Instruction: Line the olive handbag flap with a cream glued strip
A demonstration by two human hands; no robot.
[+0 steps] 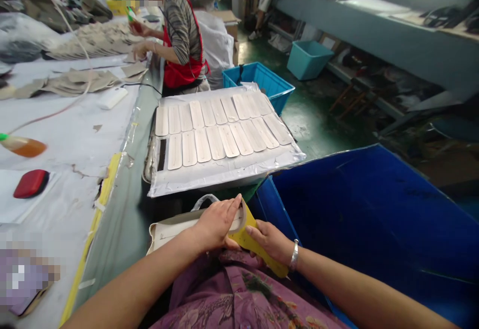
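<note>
A bent yellow sheet [277, 265], like a plastic template with small holes, is held close to my lap. My right hand [272, 241] is closed around its side, thumb on top. My left hand [219, 223] is closed over the sheet's upper end and a cream panel beside it, fingers together. That cream piece [174, 230] extends left under my forearm and looks like part of a bag; a grey loop [205, 201] rises behind it. Whether the yellow sheet lies inside the cream piece or against it is hidden by my hands.
Ahead, a white-covered board [224, 169] bears two rows of pale rounded strips. A large blue bin [359, 209] stands at right, another blue crate [258, 82] behind the board. On the left table lie a red case [31, 183] and an orange bottle [24, 146]. A co-worker [183, 34] works beyond.
</note>
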